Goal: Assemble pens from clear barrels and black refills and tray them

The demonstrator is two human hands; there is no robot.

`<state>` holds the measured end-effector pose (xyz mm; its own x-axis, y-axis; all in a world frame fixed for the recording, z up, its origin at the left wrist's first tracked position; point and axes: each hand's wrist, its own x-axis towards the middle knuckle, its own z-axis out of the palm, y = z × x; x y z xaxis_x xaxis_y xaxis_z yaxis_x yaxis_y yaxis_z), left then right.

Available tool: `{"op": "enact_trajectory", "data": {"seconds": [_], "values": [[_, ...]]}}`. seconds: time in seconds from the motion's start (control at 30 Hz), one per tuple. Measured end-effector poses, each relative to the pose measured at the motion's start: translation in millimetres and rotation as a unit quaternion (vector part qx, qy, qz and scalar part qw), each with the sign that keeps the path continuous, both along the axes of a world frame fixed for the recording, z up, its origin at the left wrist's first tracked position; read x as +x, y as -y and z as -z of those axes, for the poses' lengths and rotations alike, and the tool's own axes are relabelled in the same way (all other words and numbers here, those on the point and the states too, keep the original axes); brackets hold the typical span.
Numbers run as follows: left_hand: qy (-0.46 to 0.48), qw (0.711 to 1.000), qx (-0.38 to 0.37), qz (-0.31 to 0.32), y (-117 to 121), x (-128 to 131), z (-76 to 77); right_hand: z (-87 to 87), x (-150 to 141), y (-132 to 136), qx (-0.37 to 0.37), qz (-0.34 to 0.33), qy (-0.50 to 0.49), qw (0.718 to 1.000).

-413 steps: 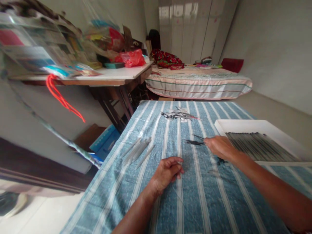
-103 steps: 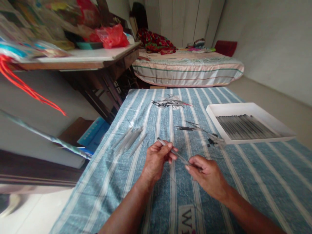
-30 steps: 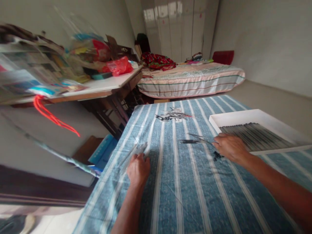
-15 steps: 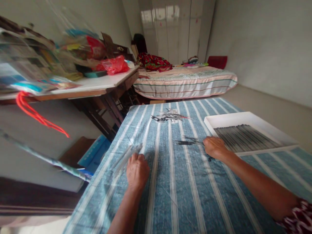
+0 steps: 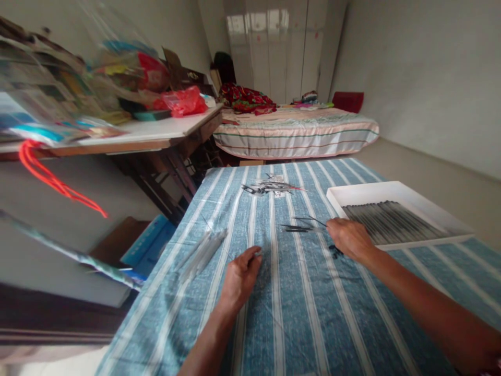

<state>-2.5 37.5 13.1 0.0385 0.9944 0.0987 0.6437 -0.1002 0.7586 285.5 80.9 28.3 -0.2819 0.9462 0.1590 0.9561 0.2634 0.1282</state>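
Observation:
My right hand pinches a thin black stick, which points left from the fingertips. Just below that hand lies a small cluster of black pieces, partly covered by it. More slim black sticks rest on the cloth to its left. My left hand is closed, thumb against fingers, over the striped cloth; a small pale bit shows at its fingertips, too small to name. To its left is a bundle of translucent grey tubes. A white box beside my right hand holds a row of slender dark pen-like sticks.
A blue striped cloth covers the table. Toward its far edge lies a loose pile of black and clear parts. A cluttered side table stands at the left, with a bed beyond.
My left hand has moved right, away from the grey tubes, with thumb and fingers now pinched together. My right hand stays almost in place; the black stick in it shows more clearly.

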Motion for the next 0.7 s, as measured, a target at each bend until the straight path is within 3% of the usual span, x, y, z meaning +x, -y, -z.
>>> {"op": "enact_trajectory", "data": {"seconds": [0.1,0.2,0.37,0.7], "values": [[0.1,0.993,-0.056,0.026,6,8,-6.1,-1.9,-5,15,0.04,-0.171,-0.015,0.984],[0.176,0.979,-0.094,0.045,13,15,-15.3,-5.8,-12,31,0.058,-0.276,-0.032,0.959],[0.224,0.964,-0.124,0.068,18,21,-22.9,-14.3,-21,42,0.07,-0.306,-0.036,0.949],[0.236,0.954,-0.152,0.108,20,22,-12.4,-17.8,-25,46,0.061,-0.327,-0.006,0.943]]}}
